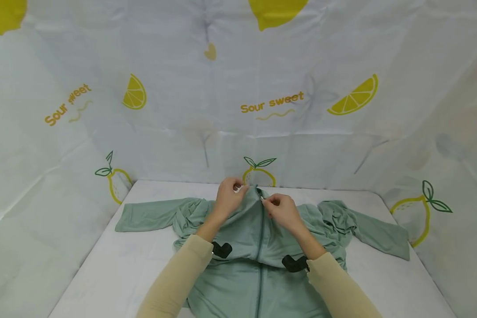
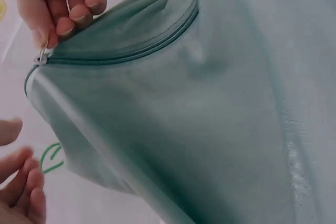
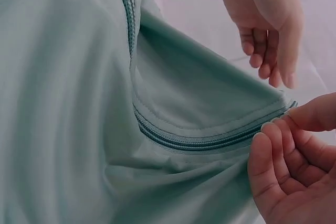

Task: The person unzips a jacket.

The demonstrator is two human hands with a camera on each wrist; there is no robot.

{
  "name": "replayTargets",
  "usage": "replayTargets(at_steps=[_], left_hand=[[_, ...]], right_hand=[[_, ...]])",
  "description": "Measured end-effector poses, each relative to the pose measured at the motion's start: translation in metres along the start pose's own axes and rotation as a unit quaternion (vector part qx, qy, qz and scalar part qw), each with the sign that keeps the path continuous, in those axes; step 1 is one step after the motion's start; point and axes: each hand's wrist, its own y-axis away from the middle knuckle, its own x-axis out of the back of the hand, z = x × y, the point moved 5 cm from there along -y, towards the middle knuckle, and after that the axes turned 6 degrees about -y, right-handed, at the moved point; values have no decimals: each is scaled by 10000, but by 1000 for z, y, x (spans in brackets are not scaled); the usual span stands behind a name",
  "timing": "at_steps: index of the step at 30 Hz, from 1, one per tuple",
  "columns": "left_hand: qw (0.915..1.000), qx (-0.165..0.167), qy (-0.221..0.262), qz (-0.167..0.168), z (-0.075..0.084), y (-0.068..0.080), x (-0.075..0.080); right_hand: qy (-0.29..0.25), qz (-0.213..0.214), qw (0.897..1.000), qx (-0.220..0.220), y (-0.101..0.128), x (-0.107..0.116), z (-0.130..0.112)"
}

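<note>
A sage-green zip-up jacket (image 1: 238,287) lies on the table, its front raised toward the collar end. My right hand (image 1: 282,212) pinches the zipper pull (image 2: 42,59) between thumb and fingertips near the zipper's top end. The zipper (image 3: 210,144) runs closed below the pull and curves with the lifted cloth. My left hand (image 1: 230,194) hovers just left of the zipper's top. In the left wrist view, its thumb and loosely bent fingers (image 2: 21,187) stand apart from the cloth, with nothing between them.
The left sleeve (image 1: 155,215) and right sleeve (image 1: 381,234) spread out to both sides, bunched near the shoulders. A white table (image 1: 103,269) carries the jacket. Behind and beside it hangs a white lemon-print cloth (image 1: 175,145).
</note>
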Motion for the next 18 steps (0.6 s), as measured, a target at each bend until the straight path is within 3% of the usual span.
replayTargets(at_steps=[5,8,10,16,18], left_hand=[[9927,116,550,-1070,6,8,-11],[9861,336,924,-1341,8,9,-14],[9842,501,1115,-1280,8,9,-13],[9863,1028,1263,-255,-4,0,1],[9856,1175,1202,-161,-8,-1,4]], right_hand=[[-267,63,9996,-83,1,0,0],[-219,77,9996,-134,2,-2,-2],[-66,20,9999,-112,3,-4,-3],[637,-164,9978,-80,12,-8,-1],[658,-176,9975,-198,16,-8,3]])
